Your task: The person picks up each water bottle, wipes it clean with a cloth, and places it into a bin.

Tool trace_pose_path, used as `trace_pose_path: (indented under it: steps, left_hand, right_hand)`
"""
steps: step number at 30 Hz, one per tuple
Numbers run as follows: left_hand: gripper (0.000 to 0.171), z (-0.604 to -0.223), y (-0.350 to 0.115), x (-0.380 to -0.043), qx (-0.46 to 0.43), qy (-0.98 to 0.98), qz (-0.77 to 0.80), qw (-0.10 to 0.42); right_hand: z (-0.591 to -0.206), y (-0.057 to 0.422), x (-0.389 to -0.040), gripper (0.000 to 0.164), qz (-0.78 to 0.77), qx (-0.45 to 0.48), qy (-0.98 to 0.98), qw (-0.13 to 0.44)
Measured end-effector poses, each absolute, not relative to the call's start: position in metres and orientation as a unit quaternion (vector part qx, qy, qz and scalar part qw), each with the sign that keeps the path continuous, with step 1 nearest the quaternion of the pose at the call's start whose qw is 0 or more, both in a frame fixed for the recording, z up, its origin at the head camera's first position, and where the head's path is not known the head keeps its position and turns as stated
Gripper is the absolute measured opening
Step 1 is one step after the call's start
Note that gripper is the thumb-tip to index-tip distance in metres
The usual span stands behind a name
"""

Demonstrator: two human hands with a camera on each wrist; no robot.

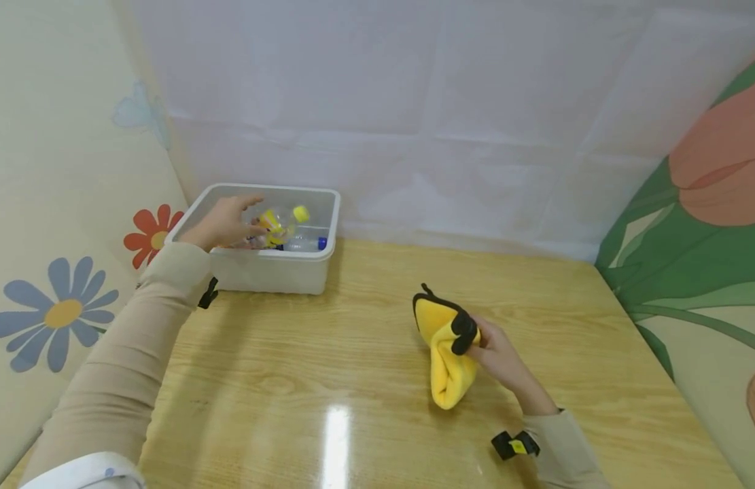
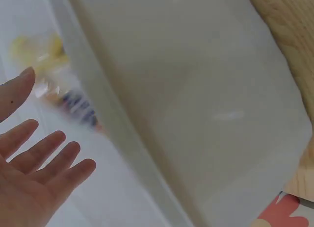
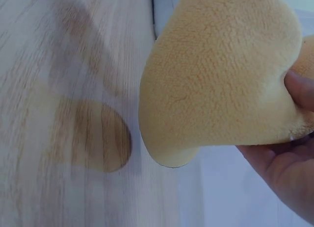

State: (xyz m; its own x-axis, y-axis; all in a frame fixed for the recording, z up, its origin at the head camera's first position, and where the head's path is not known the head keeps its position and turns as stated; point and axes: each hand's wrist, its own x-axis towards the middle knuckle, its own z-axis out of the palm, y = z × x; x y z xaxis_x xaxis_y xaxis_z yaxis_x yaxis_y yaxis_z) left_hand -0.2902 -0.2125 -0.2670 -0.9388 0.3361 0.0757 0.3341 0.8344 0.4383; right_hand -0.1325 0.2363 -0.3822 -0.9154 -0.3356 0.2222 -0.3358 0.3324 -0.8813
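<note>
My left hand (image 1: 227, 221) is over the white plastic bin (image 1: 264, 275), fingers spread and thumb apart. In the left wrist view the same hand (image 2: 41, 173) has nothing between its fingers. Inside the bin lie clear plastic bottles, one with a yellow cap (image 1: 300, 214) and one with a blue cap (image 1: 322, 243); they look blurred in the left wrist view. My right hand (image 1: 496, 353) grips a folded yellow cloth (image 1: 453, 370) with black edging, held above the table. In the right wrist view the thumb presses into the fuzzy cloth (image 3: 216, 85).
The wood-grain table (image 1: 279, 380) carries the bin at its back left. A pale sheet (image 1: 414, 122) closes off the back. Panels with printed flowers (image 1: 62, 312) stand along the left and right sides.
</note>
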Motion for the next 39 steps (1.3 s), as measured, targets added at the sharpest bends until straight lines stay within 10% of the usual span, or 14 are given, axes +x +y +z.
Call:
trace_pose_path:
  steps: [25,39]
  left_hand:
    - [0.034,-0.289,-0.170,-0.222,0.354,0.821,0.355,-0.274]
    - [0.033,-0.310,-0.156,-0.206,0.357,0.803,0.404,-0.253]
  right_hand:
    - [-0.349,0.280,-0.127,0.042,0.250,0.214,-0.940,0.094]
    - [-0.384,0.266,-0.122,0.040,0.132,0.277,-0.949,-0.069]
